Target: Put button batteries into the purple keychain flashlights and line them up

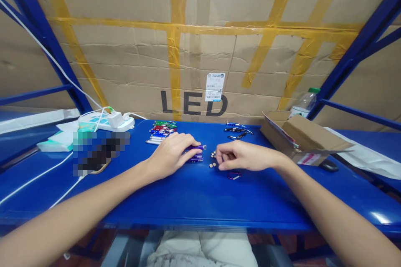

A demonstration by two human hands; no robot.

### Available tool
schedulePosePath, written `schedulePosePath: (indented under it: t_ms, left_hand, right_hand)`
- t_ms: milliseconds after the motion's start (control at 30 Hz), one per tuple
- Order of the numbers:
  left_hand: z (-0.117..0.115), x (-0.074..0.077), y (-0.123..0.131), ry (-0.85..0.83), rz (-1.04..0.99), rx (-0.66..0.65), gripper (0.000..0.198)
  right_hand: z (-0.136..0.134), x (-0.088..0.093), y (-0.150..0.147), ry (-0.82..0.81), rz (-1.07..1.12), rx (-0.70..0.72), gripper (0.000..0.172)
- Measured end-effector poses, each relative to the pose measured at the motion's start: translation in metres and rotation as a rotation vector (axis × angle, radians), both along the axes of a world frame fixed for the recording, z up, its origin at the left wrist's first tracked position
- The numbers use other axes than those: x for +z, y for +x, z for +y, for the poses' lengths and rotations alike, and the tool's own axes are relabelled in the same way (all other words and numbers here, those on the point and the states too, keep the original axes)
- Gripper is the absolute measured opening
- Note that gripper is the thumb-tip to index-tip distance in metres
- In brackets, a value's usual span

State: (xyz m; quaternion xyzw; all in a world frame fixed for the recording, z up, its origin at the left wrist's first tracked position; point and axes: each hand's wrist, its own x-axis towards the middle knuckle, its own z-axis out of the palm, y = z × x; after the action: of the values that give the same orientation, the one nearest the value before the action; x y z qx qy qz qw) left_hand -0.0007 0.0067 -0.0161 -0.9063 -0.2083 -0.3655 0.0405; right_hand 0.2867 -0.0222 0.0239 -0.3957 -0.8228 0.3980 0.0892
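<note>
My left hand (173, 154) lies over a small row of slim purple metal tubes (196, 159). Between its thumb and forefinger is one purple tube (202, 147), its end pointing right. My right hand (233, 155) is closed in a pinch, and its fingertips hide whatever may be in them. Just left of those fingertips, several small round button cells (213, 165) sit on the blue table. A purple carabiner clip (234, 175) lies below my right hand. Beyond my left hand, green, red, blue and silver pen-like tubes (163, 130) lie side by side.
Several blue and black tubes with clips (237, 130) lie at the back. An open cardboard box (300, 137) stands right, near a plastic bottle (305, 102). On the left are a power strip (122, 123), cables and a pixelated dark object (100, 154). A large carton (140, 62) walls the back.
</note>
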Motion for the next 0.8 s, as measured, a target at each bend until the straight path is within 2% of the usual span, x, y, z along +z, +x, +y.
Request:
schedulePosePath:
  t_ms: [167, 367, 533, 700, 800]
  left_hand:
    - [0.001, 0.000, 0.000, -0.049, -0.024, 0.004, 0.021]
    - [-0.001, 0.002, 0.000, -0.035, 0.002, -0.013, 0.018]
    - [-0.001, 0.002, 0.000, -0.046, 0.010, -0.016, 0.021]
    - [0.000, 0.000, 0.000, -0.050, 0.025, -0.020, 0.025]
    - [-0.001, 0.000, -0.001, -0.067, 0.042, -0.021, 0.026]
  right_hand:
    - [0.007, 0.003, 0.018, -0.034, -0.230, 0.090, 0.030]
    - [0.008, -0.002, 0.018, -0.064, -0.264, 0.119, 0.025]
    - [0.001, -0.001, 0.009, -0.030, -0.297, 0.098, 0.010]
    - [-0.001, -0.001, 0.006, 0.043, -0.215, 0.088, 0.001]
    - [-0.004, 0.002, 0.004, 0.077, -0.077, 0.055, 0.010]
